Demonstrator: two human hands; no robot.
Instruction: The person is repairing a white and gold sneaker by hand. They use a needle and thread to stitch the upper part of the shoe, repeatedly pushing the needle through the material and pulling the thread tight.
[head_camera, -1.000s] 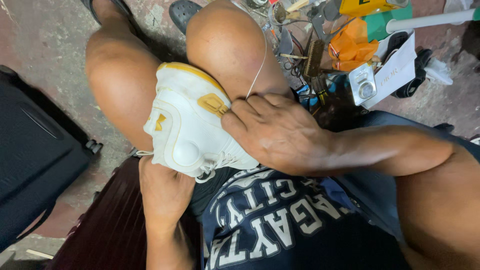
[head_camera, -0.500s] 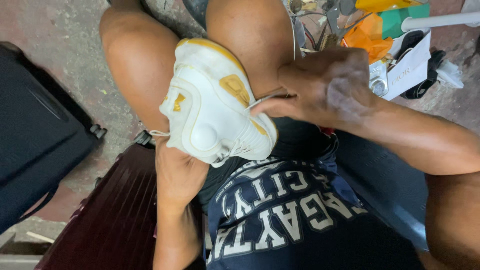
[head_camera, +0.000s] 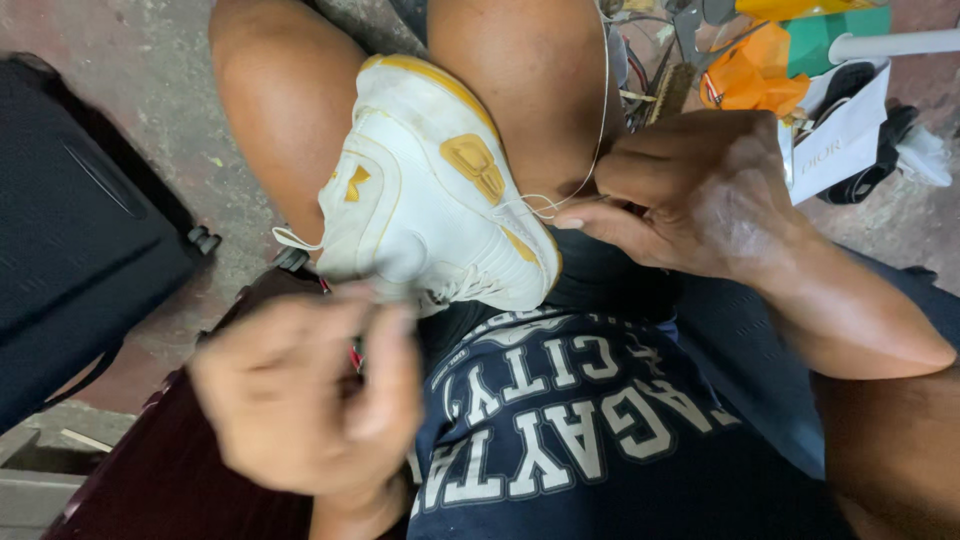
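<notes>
White sneaker (head_camera: 430, 190) with yellow patches and yellow sole edge sits wedged between the person's two bare knees, heel end toward the body, resting against the dark shorts and the navy shirt (head_camera: 560, 440) with pale block lettering. Right hand (head_camera: 690, 190) is just beside the shoe's right side, fingers (head_camera: 600, 222) curled in and pressed together, thumb and forefinger pinching a thin pale thread (head_camera: 598, 140); the thread runs from the shoe's side seam near the sole, loops at the fingertips, then rises taut over the right knee. Left hand (head_camera: 310, 400) is blurred in the foreground, just below the shoe's heel, fingers bent inward; cannot tell whether they grip anything or touch the shoe. Small white pull loop (head_camera: 292, 240) sticks out from the heel on the left. Black suitcase (head_camera: 80, 220) lies on the concrete floor (head_camera: 130, 60) to the left, a dark maroon case (head_camera: 180, 480) under the left hand. Upper right: clutter of orange plastic bag (head_camera: 760, 75), green box (head_camera: 835, 25), white tube (head_camera: 900, 42), white paper bag (head_camera: 845, 135), assorted tools.
</notes>
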